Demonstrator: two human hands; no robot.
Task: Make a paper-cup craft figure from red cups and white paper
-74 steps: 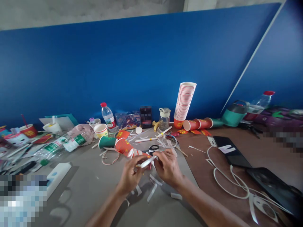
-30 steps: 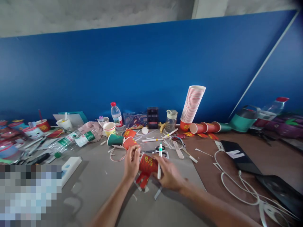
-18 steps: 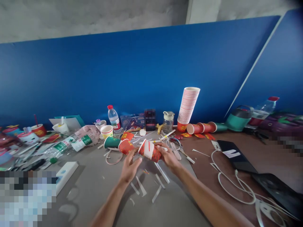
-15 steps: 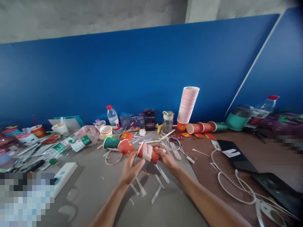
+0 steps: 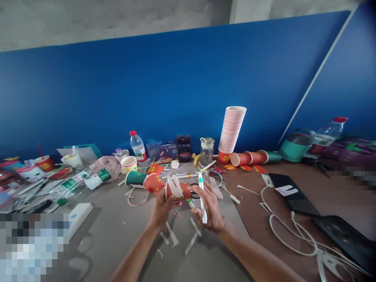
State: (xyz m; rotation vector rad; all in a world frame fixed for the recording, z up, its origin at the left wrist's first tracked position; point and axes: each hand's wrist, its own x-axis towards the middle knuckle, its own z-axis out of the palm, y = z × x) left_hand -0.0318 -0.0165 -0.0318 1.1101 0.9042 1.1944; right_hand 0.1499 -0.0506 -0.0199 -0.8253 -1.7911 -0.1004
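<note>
Head view. Left hand [image 5: 160,209]: thumb and fingers closed around a gold-printed red paper cup [image 5: 185,190], lying sideways, mouth towards that hand; a forked white paper piece [image 5: 175,190] on its upper side. Right hand [image 5: 212,207]: fingers bent, gripping a slim white marker with a green band [image 5: 202,199], near upright; index fingertip at the cup's base, contact cannot be told.

Beyond the left hand: a second red paper cup [image 5: 154,182] on its side, just past the held one, and a dark green paper cup [image 5: 135,178] beside it.

Behind the right hand: black-handled scissors [image 5: 194,195], partly hidden by the fingers. Farther past it: a clear jar with a pale lid [image 5: 206,152] and a tall, leaning stack of white paper cups [image 5: 232,129].

Below and between the hands: loose white paper strips [image 5: 172,235] on the grey tabletop [image 5: 117,243].

Well right of the right hand: a looped white cable [image 5: 273,231] and a flat black device [image 5: 289,197].
</note>
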